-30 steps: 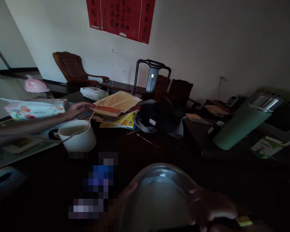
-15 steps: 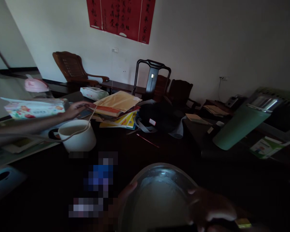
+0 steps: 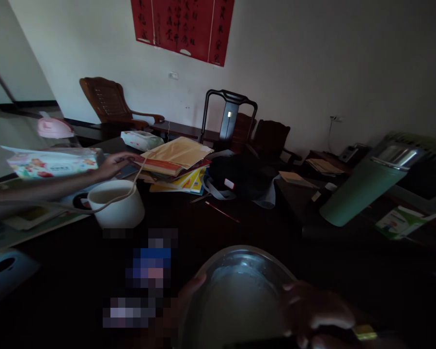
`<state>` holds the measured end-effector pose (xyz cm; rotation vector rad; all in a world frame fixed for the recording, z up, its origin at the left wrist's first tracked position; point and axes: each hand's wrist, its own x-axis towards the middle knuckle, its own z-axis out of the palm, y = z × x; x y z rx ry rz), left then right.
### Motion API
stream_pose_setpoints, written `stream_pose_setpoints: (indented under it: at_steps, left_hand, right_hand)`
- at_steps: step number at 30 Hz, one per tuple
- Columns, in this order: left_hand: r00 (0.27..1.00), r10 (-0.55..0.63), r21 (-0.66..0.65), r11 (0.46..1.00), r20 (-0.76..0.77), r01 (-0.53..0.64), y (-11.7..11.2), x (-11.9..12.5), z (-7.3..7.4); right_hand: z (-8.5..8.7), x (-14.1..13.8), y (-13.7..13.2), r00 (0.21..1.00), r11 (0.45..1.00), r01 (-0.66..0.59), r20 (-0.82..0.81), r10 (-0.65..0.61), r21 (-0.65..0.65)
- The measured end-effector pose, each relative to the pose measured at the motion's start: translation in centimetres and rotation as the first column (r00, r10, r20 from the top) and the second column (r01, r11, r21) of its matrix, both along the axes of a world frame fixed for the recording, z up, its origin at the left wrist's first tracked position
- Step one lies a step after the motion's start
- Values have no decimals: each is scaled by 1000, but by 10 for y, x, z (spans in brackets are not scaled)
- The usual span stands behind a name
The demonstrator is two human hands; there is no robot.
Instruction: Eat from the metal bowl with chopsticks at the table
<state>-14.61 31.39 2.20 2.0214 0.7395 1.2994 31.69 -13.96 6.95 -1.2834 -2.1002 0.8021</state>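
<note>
Both my hands hold a round metal bowl (image 3: 240,291) at the bottom centre, close to the camera. My left hand (image 3: 189,298) has its thumb on the bowl's left rim. My right hand (image 3: 316,310), with a band at the wrist, grips the right rim. The bowl looks pale inside; whether anything is in it I cannot tell. It is held over a dark table (image 3: 261,232). Another person's arm reaches in from the left, its hand (image 3: 114,165) at a stack of books and envelopes (image 3: 174,157), by a pale cord (image 3: 132,186).
A white pot (image 3: 116,206) stands left of centre, the cord draped over it. A tissue pack (image 3: 53,162) lies far left, a black bag (image 3: 240,174) mid-table, a green flask (image 3: 366,186) at right. Wooden chairs (image 3: 228,116) line the back wall.
</note>
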Motion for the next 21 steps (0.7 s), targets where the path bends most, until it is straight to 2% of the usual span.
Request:
stream_pose_setpoints:
  at_steps: [1, 2, 5, 7, 9, 12, 13, 14, 15, 17, 19, 21]
  left_hand:
    - [1000, 5, -11, 1000, 1, -5, -1, 1, 1]
    - [1000, 5, -21, 1000, 0, -5, -2, 1, 1]
    - [1000, -18, -15, 1000, 16, 18, -4, 4, 2]
    - [997, -56, 4, 998, 47, 56, -5, 5, 3]
    - [996, -63, -6, 998, 59, 64, -5, 6, 4]
    - [1000, 17, -53, 998, 22, -16, -7, 6, 4]
    - [999, 47, -60, 997, 9, -46, -7, 6, 4]
    - [998, 63, -64, 996, -1, -63, -6, 6, 3]
    - [998, 68, -64, 996, -3, -68, -5, 6, 2]
    - [998, 61, -69, 996, 5, -61, -3, 5, 0]
    - [999, 46, -82, 996, 17, -45, -2, 5, 0]
    - [999, 28, -84, 996, 29, -25, -2, 6, 0]
  right_hand:
    - [-1, -3, 3, 999, 1000, -19, 40, 20, -12]
    - [-3, -2, 6, 997, 1000, 21, 80, -20, -17]
    - [-6, 23, 5, 929, 956, 293, 233, -289, 19]
    - [-4, 42, -1, 896, 938, 345, 287, -339, 32]
    - [0, 47, -6, 933, 961, 277, 233, -275, 25]
    - [8, 25, -5, 999, 999, 12, 49, -10, -37]
    - [9, 14, -3, 991, 990, -119, 55, 123, -82]
    - [8, 5, 0, 980, 977, -168, 85, 180, -133]
    - [7, -1, 2, 989, 987, -128, 60, 134, -95]
    - [0, -1, 5, 990, 993, 102, 106, -95, -61]
    - [-6, 15, 4, 936, 947, 312, 195, -293, -73]
    - [-9, 38, -3, 893, 910, 407, 244, -378, -82]
